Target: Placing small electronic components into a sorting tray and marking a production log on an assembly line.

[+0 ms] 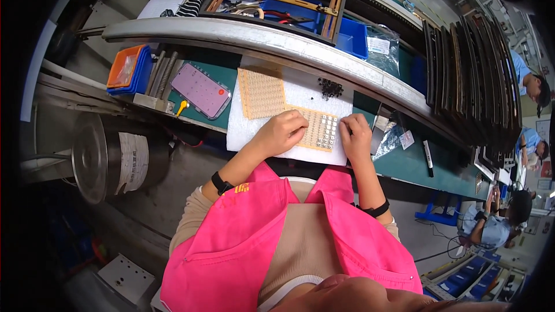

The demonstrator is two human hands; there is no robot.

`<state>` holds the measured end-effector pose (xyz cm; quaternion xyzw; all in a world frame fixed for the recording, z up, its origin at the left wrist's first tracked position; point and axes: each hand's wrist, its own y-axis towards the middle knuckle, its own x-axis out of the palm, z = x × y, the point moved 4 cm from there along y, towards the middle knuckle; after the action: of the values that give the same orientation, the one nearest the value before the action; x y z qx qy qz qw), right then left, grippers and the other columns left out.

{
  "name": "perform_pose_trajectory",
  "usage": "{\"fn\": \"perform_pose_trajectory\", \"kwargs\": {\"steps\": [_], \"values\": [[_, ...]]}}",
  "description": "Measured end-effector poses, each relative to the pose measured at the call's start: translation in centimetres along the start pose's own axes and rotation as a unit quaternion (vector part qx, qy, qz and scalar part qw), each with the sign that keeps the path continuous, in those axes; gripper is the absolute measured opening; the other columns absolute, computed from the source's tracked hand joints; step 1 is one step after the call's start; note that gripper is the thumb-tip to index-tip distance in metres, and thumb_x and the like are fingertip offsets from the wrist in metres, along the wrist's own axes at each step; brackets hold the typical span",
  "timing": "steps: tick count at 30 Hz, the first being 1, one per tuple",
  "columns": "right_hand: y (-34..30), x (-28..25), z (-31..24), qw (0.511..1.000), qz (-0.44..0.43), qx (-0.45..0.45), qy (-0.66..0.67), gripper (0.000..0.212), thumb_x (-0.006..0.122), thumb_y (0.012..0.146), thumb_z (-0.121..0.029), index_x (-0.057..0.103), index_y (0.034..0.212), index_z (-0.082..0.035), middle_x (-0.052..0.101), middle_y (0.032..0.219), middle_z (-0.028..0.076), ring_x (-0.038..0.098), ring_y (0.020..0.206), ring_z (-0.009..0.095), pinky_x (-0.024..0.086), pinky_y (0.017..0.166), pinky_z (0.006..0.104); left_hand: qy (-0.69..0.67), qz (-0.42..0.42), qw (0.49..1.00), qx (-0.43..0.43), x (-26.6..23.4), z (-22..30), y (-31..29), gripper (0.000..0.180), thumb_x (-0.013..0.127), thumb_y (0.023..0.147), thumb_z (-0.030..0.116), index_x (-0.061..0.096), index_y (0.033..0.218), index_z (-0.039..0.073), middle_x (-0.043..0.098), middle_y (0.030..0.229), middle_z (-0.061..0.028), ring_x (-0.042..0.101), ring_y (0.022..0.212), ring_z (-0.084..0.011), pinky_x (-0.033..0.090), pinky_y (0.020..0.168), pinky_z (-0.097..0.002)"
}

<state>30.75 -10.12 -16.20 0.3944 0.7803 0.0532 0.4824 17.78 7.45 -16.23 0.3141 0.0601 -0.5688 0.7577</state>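
Board flat on white foam, between your hands.
Your left hand curls over its left part; your right hand is bent at its right edge. Whether either grips anything cannot be told. A second board lies beyond, leftward; black parts are heaped beyond, rightward.

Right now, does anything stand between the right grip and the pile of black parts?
Nothing visible does: mostly white sheet lies between the right grip and the black parts, beside the right-hand board.
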Motion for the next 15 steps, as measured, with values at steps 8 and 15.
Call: {"fn": "perform_pose_trajectory", "kwargs": {"steps": [8,15], "values": [[-0.2,-0.3,-0.1,0.995,-0.003,0.073,0.064,0.009,0.067,0.076,0.0,0.063,0.084,0.0,0.06,0.083,0.013,0.061,0.075,0.03,0.049,0.068,0.0386,-0.003,0.006,1.0,0.006,0.0,-0.2,-0.3,0.01,0.063,0.081,0.001,0.063,0.091,0.0,0.06,0.084,-0.0119,0.061,0.074,-0.0272,0.049,0.065,-0.0342],[0.7,1.5,-3.6,0.996,-0.067,-0.049,-0.024,0.011,0.068,0.075,-0.003,0.064,0.085,-0.003,0.06,0.082,0.011,0.06,0.072,0.029,0.048,0.065,0.0373,-0.001,0.015,1.0,0.015,0.0,-0.3,-0.2,0.009,0.064,0.081,0.002,0.062,0.089,0.0,0.06,0.083,-0.0121,0.06,0.074,-0.0291,0.049,0.066,-0.0359]]}}
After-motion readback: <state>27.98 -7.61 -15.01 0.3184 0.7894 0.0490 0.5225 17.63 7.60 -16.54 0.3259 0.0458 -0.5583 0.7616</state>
